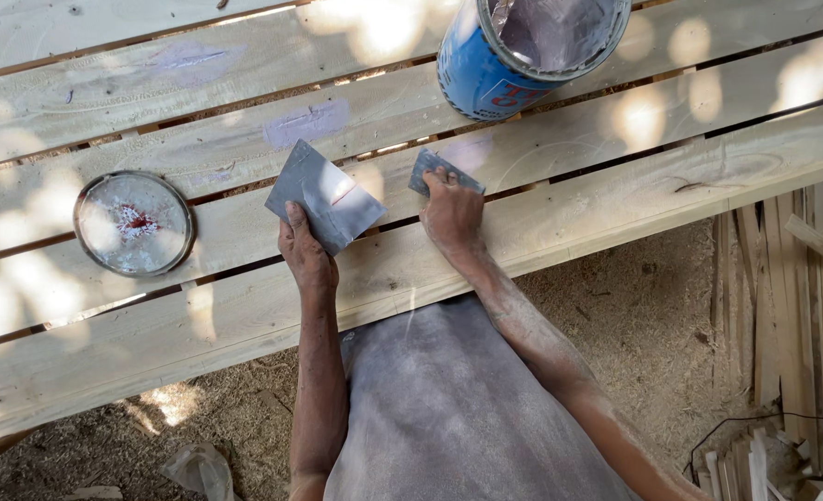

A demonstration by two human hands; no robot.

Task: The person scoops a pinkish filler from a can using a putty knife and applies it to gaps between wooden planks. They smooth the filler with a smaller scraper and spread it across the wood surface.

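The grey putty-smeared square plate (324,197) sits near the middle of the view, tilted above the pale wooden slats (560,199), held at its 7 o'clock corner by the left hand (306,254), whose grip is closed on it with the thumb lying on the top face. At 9 o'clock from it, well apart, a round tin lid (134,224) lies flat on the slats, its inside whitish with a red smear. At 3 o'clock from the plate, just beside it, the right hand (451,215) presses a small grey scraper (441,171) against a slat, the grip shut over its lower end. At 1 o'clock, a blue open tin (523,51) of grey filler stands on the slats. Sawdust (634,306) covers the ground below, and loose wood strips (801,306) are piled at 4 o'clock.
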